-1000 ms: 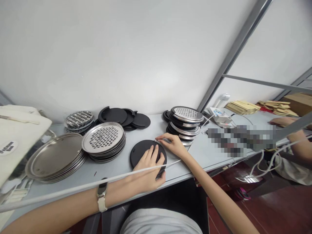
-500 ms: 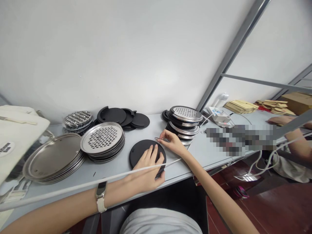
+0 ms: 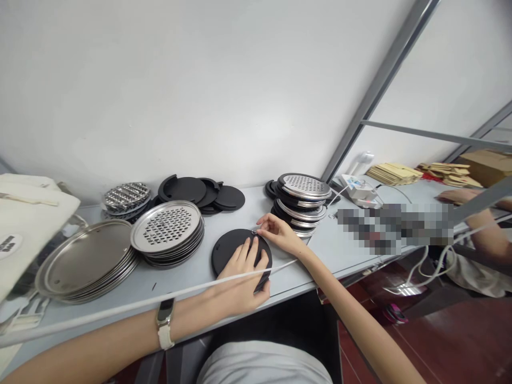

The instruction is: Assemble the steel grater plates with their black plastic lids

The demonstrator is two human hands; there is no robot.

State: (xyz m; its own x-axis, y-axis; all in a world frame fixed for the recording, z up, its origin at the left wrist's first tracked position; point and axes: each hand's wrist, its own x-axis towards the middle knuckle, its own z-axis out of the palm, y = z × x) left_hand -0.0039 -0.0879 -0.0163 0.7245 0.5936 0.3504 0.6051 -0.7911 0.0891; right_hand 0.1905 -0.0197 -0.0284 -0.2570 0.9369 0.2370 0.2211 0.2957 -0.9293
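Since the previous frame, the right hand (image 3: pixel 280 233) has shifted slightly inward, bringing a small wire ring (image 3: pixel 254 232) to the far rim of the black disc (image 3: pixel 228 248); whether ring and disc touch is too small to tell. The right fingers pinch the ring. The left hand (image 3: pixel 244 277) holds the disc, fingers spread across its top, thumb at its near right edge. The disc lies flat near the front edge of the tabletop (image 3: pixel 240 220). A narrow gap parts it from the perforated plate stack (image 3: pixel 168 226); wider open room runs back toward the black pieces (image 3: pixel 184 194). The mixed stack (image 3: pixel 304 186) stands close behind the right hand. A white cable (image 3: pixel 120 308) crosses above the left hand.
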